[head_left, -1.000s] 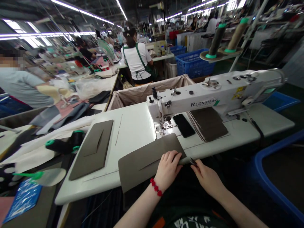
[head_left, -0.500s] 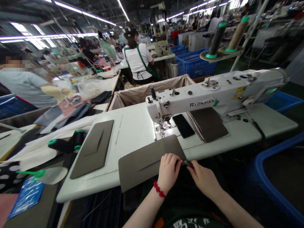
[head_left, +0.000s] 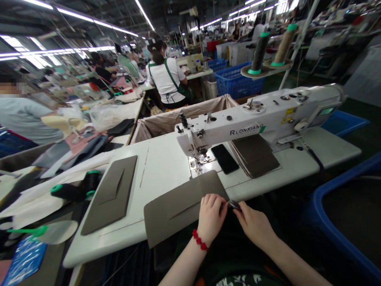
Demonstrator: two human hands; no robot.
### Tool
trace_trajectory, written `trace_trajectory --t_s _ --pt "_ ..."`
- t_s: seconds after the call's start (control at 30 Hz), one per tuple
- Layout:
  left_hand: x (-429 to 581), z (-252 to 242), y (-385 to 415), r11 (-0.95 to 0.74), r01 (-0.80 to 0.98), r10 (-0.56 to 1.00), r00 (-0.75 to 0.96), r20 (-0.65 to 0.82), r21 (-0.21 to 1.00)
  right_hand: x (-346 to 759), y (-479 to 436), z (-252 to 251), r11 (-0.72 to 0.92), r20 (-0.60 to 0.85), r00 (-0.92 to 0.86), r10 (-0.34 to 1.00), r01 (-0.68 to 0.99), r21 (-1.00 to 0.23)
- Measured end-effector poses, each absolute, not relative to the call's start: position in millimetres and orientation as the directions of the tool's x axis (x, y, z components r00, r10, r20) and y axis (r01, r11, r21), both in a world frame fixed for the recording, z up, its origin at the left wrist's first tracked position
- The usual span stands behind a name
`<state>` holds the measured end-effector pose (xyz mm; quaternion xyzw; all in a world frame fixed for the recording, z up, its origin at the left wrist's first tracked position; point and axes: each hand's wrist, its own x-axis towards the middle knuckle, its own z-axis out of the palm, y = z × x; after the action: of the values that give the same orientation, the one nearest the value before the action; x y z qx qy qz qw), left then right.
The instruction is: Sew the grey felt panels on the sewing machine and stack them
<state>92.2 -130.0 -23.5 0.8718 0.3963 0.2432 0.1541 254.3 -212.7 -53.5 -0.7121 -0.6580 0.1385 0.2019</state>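
Note:
A flat grey-brown panel (head_left: pixel 178 198) with a slit lies partly on the sewing table and juts out over its front edge. My left hand (head_left: pixel 212 212), wearing a red bracelet, is closed on the panel's near right edge, thumb and forefinger pinched at its corner. Close beside it, my right hand (head_left: pixel 253 220) pinches a small dark object (head_left: pixel 234 204) at that same corner; fingers hide most of it, so its kind is unclear. Behind the panel stands the white sewing machine (head_left: pixel 247 123), its needle area just past the panel's far edge.
A second slit panel (head_left: pixel 111 194) rests on the table's left. A black phone (head_left: pixel 225 159) and a stack of grey-brown pieces (head_left: pixel 256 155) lie under the machine arm. Thread cones (head_left: pixel 70 191) sit at left. A blue bin (head_left: pixel 324 222) stands at right. A co-worker (head_left: pixel 166 79) sits ahead.
The whole view has shifted slightly, so table and machine appear further left. Both hands stay together at the panel's corner, with only slight finger movement.

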Motion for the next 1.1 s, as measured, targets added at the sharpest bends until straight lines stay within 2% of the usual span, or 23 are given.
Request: trace_trajectory --t_s 0.17,0.37,0.53,0.6,0.7,0.8,0.9,0.97,1.1 --pt "89 -24 -132 -0.597 0.593 0.791 0.547 0.273 0.540 248 -206 -51 -0.029 0.051 0.062 0.997 0.871 -0.490" --pt "88 -19 -134 -0.588 0.573 0.786 0.572 0.235 0.571 244 -200 -54 -0.069 0.011 0.082 0.997 0.904 -0.421" --pt "53 9 -109 -0.690 0.352 0.556 0.817 0.152 0.632 254 -202 -49 -0.122 0.007 0.140 0.990 0.886 -0.447" --pt "25 15 -92 -0.668 0.464 0.637 0.760 0.125 0.581 257 -205 -45 -0.101 0.030 0.136 0.990 0.847 -0.523" --pt "-15 11 -70 -0.517 0.767 0.848 0.518 0.107 0.379 254 -207 -43 -0.016 0.062 0.068 0.996 0.794 -0.608" --pt "-38 4 -64 -0.386 0.902 0.922 0.380 0.070 0.195 244 -206 -49 0.034 0.050 -0.006 0.999 0.809 -0.586" --pt "-43 4 -68 -0.286 0.949 0.958 0.284 0.034 0.132 235 -201 -58 0.043 0.041 -0.025 0.999 0.842 -0.538" --pt "-44 10 -71 -0.269 0.938 0.960 0.278 -0.013 0.219 235 -196 -59 0.046 0.041 -0.029 0.999 0.852 -0.522" --pt "-70 35 -63 -0.239 0.743 0.894 0.419 -0.156 0.625 249 -187 -50 0.058 0.068 -0.028 0.997 0.862 -0.503"
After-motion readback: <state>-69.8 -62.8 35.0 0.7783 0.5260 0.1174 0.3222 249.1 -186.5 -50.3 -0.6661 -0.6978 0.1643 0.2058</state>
